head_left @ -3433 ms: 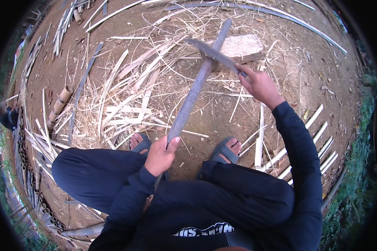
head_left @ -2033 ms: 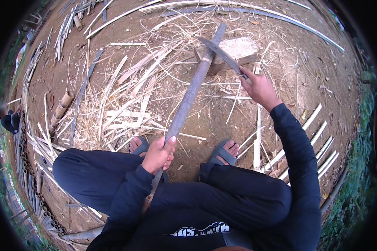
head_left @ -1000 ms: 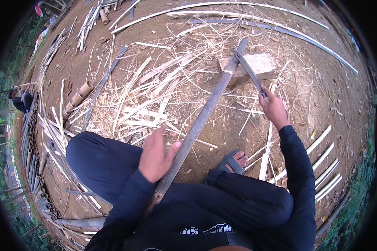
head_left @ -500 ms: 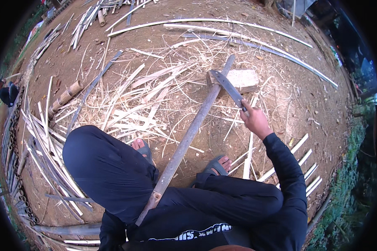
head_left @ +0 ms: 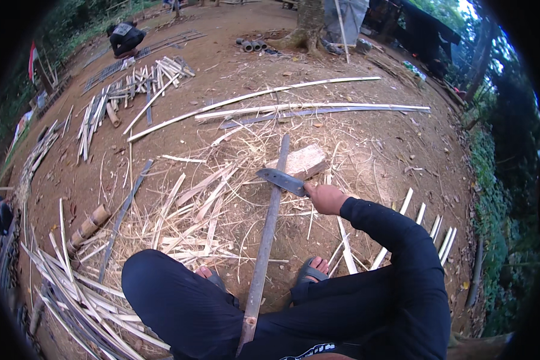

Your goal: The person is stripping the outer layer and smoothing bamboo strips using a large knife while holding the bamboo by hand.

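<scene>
My right hand (head_left: 326, 198) is closed around the handle of a broad-bladed machete (head_left: 282, 180). Its blade crosses over a long grey-brown bamboo strip (head_left: 265, 254), near the strip's far end. That far end rests by a pale wooden block (head_left: 303, 162) on the ground. The near end runs between my legs up to my lap, with a lighter node scar close to my body. My left hand is out of sight.
Bamboo shavings (head_left: 201, 204) litter the ground ahead. Split strips (head_left: 81, 300) are heaped at left, beside a short bamboo piece (head_left: 89, 227). Long strips (head_left: 312, 110) lie farther out. A person (head_left: 126, 39) crouches at far left, and a tree trunk (head_left: 311, 27) stands beyond.
The view has tilted up, showing more of the far ground. The machete has turned to lie more crosswise over the strip, still in my right hand.
</scene>
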`<control>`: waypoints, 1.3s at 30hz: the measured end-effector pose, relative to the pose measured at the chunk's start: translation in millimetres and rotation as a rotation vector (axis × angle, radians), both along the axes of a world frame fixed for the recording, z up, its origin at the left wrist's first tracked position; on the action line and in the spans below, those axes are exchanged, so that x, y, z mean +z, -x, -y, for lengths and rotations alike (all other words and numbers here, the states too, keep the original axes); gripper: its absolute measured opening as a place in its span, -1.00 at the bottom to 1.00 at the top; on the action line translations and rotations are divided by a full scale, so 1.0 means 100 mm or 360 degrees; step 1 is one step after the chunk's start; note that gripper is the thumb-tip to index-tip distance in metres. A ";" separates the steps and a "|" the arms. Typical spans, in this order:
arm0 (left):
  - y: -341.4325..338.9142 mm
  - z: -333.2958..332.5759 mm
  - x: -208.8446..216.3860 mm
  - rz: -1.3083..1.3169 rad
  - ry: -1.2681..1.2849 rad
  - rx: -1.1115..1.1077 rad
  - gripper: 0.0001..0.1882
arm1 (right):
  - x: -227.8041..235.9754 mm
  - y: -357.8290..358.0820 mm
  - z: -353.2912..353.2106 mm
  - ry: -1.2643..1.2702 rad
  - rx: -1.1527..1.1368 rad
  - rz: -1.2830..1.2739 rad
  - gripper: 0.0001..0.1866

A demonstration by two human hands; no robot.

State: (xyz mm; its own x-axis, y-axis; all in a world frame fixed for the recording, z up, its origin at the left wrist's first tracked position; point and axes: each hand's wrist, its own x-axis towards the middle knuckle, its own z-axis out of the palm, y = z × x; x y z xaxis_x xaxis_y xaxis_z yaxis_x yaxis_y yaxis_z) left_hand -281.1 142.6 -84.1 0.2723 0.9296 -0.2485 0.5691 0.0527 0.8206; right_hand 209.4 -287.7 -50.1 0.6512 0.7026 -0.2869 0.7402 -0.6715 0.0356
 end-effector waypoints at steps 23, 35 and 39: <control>-0.77 1.41 0.89 0.0047 -0.0481 -0.1119 -0.68 | -0.15 0.41 -0.01 -0.0323 -0.0203 -0.0144 -0.43; -1.13 2.03 0.55 0.0188 0.0957 -0.1409 -0.72 | -0.21 0.49 0.32 -0.0585 -0.0333 -0.0297 -0.47; -1.39 1.93 0.59 0.0127 0.0631 -0.1680 -0.74 | 0.08 0.64 0.15 -0.0694 -0.0342 -0.0400 -0.49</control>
